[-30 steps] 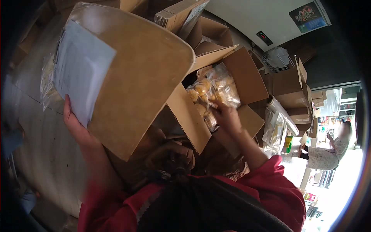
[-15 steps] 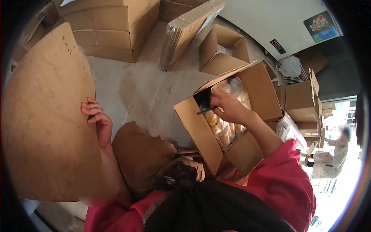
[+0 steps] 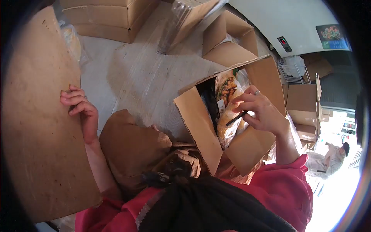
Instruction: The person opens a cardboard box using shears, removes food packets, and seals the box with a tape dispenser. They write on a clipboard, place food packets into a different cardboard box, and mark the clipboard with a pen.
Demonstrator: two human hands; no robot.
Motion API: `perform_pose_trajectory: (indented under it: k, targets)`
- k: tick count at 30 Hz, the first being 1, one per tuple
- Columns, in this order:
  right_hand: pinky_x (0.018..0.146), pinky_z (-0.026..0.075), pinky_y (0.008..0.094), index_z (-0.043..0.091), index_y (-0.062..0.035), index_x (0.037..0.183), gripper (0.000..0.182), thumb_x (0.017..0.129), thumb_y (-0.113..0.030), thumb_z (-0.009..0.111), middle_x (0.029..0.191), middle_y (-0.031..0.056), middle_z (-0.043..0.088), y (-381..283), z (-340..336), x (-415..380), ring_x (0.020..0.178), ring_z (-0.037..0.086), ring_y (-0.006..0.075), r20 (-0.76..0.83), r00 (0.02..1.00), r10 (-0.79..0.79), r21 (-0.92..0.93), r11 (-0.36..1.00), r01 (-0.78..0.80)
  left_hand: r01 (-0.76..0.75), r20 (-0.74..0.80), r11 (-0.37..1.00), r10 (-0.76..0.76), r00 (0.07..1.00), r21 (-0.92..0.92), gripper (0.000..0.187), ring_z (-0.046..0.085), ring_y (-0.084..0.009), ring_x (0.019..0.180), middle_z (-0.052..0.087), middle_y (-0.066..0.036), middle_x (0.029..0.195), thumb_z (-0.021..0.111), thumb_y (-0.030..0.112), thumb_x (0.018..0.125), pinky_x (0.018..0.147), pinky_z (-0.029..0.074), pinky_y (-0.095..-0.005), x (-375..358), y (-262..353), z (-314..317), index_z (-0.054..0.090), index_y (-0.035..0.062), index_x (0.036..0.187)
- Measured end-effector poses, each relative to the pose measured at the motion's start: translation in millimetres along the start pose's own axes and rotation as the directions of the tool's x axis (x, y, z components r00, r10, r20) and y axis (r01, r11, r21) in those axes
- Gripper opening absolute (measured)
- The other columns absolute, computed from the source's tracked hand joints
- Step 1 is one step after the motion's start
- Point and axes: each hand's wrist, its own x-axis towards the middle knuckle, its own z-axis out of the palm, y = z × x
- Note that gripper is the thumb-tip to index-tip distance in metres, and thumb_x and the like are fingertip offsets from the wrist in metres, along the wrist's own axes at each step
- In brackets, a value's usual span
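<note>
My left hand (image 3: 80,106) has its fingers curled over the edge of a large, stained brown board (image 3: 42,120) that fills the left side. A slim black pen (image 3: 236,118) is held between the fingers of my right hand (image 3: 264,112), which is over an open cardboard box (image 3: 199,129). Inside the box lie shiny plastic food packets (image 3: 227,89), with a printed food picture and a small white label showing. Dark material (image 3: 209,94) lines the box's far left corner. My right hand partly hides the packets.
Another open carton (image 3: 232,50) stands beyond the box, beside a plastic-wrapped flat carton (image 3: 185,27). Large cartons (image 3: 96,17) are stacked at the back left. A white appliance (image 3: 286,19) with a red display is at upper right. Another person (image 3: 334,158) is bent over at far right.
My right hand has drawn back rightward from the packets, still with the pen. More of the food picture now shows. The board and my left hand appear farther left in view.
</note>
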Motion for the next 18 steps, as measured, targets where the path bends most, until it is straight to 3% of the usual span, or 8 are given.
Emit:
perform_pose_trajectory:
  k: [4,6,10,12,13,18]
  targets:
    - [0.085,0.043,0.0371,0.064,-0.0059,0.088,0.018,0.071,-0.008,0.059,0.099,0.0066,0.061,14.6,12.8,4.6,0.098,0.048,0.0288,-0.014,1.000,-0.011,0.017,1.000,0.011,0.060,0.025,0.998,-0.060,0.998,-0.033,0.035,0.062,-0.0165,0.074,0.061,-0.010,0.088,0.048,0.023,0.089,0.051,0.043,-0.0218,1.6,-1.9,-0.9,0.044,-0.0050,0.110]
    - [0.086,0.043,0.0369,0.065,-0.0062,0.090,0.019,0.072,-0.009,0.059,0.098,0.0064,0.062,24.7,27.4,13.4,0.098,0.048,0.0289,-0.027,0.999,-0.017,0.015,1.000,0.018,0.017,-0.001,0.998,-0.018,1.000,-0.067,0.035,0.062,-0.0153,0.072,0.061,-0.010,0.087,0.049,0.024,0.089,0.050,0.043,-0.0214,0.4,-3.5,1.4,0.044,-0.0042,0.110]
    - [0.082,0.045,0.0369,0.065,-0.0054,0.088,0.019,0.070,-0.009,0.059,0.094,0.0082,0.063,38.1,41.2,28.7,0.095,0.052,0.0277,-0.192,0.981,0.007,-0.011,1.000,-0.010,-0.003,0.000,1.000,0.003,1.000,-0.018,0.036,0.062,-0.0147,0.072,0.061,-0.010,0.087,0.049,0.024,0.089,0.050,0.043,-0.0219,-1.3,-5.2,1.8,0.043,-0.0038,0.111]
    - [0.079,0.047,0.0370,0.065,-0.0051,0.084,0.018,0.068,-0.009,0.058,0.087,0.0099,0.062,54.4,23.2,30.3,0.090,0.054,0.0274,-0.350,0.928,0.127,-0.218,0.953,-0.212,-0.025,0.013,1.000,0.025,1.000,-0.003,0.035,0.062,-0.0147,0.071,0.061,-0.009,0.087,0.048,0.024,0.089,0.049,0.043,-0.0218,-2.3,-7.7,2.0,0.043,-0.0037,0.111]
    - [0.078,0.047,0.0364,0.065,-0.0062,0.082,0.018,0.066,-0.009,0.057,0.080,0.0094,0.062,66.5,22.7,30.4,0.087,0.055,0.0272,-0.448,0.878,0.167,-0.167,0.950,-0.265,-0.026,0.012,1.000,0.026,1.000,-0.005,0.035,0.062,-0.0147,0.071,0.061,-0.009,0.087,0.048,0.024,0.089,0.049,0.043,-0.0218,-2.2,-7.6,2.5,0.043,-0.0037,0.111]
    - [0.075,0.048,0.0343,0.065,-0.0104,0.082,0.019,0.064,-0.008,0.059,0.080,0.0051,0.062,76.5,43.0,43.1,0.085,0.056,0.0242,-0.361,0.932,0.006,-0.256,0.961,-0.106,0.044,0.037,0.999,-0.045,0.998,0.029,0.036,0.060,-0.0138,0.072,0.061,-0.008,0.087,0.047,0.024,0.090,0.051,0.043,-0.0212,1.3,-9.9,1.2,0.043,-0.0040,0.112]
